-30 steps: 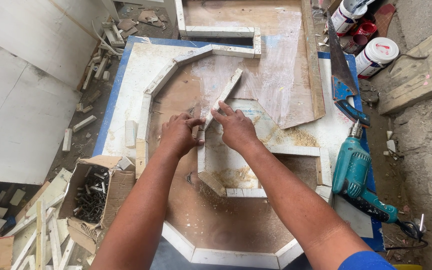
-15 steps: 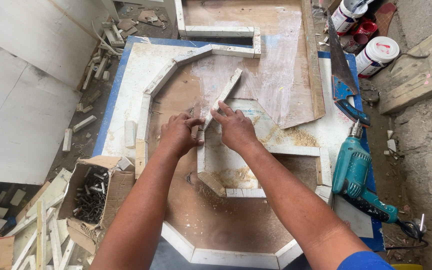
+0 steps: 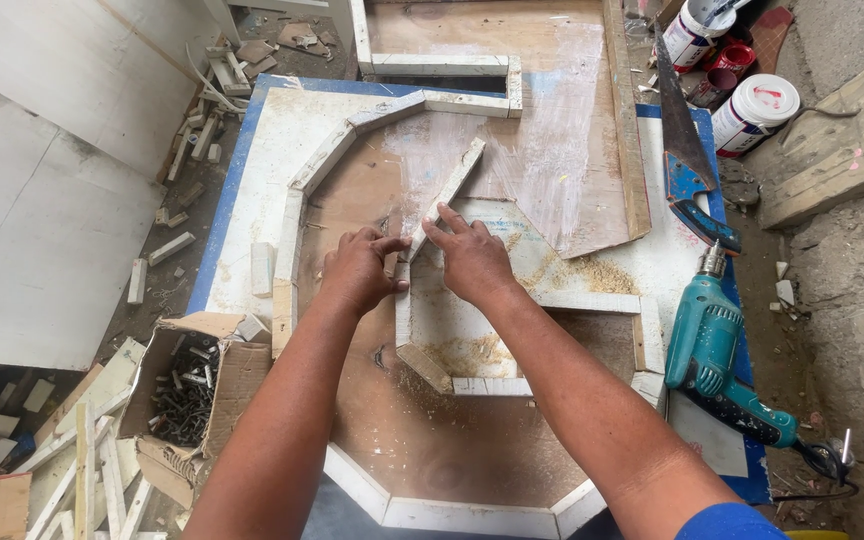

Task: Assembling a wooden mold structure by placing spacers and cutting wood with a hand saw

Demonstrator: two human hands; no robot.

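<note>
Both hands met at the middle of the table, at the near end of a white slanted strip [image 3: 449, 193] that ran up and to the right. The left hand [image 3: 360, 270] was curled, its thumb and fingertips pinching a small piece at the joint where that strip met the upright strip [image 3: 403, 312] below it; the piece itself was too hidden to name. The right hand [image 3: 472, 258] was not clenched: it lay flat with fingers spread, pressing down on the slanted strip's near end and the board beside it.

The upright strip formed the left side of a small white frame, with a bottom strip [image 3: 492, 386] along its near edge and sawdust [image 3: 592, 272] scattered inside and to the right. All of this rested on a brown plywood board [image 3: 422, 440], ringed by a larger octagon border [image 3: 297, 215] of white strips, on a white table [image 3: 252, 150] with a blue edge.

To the right, a teal power drill [image 3: 710, 345] lay on the table, and a handsaw [image 3: 687, 150] with a blue handle lay farther away. 2 white tubs [image 3: 752, 112] stood at the far right. At the near left, an open cardboard box [image 3: 192, 390] held dark screws, with offcuts [image 3: 82, 480] of white strip piled beside it on the floor.
</note>
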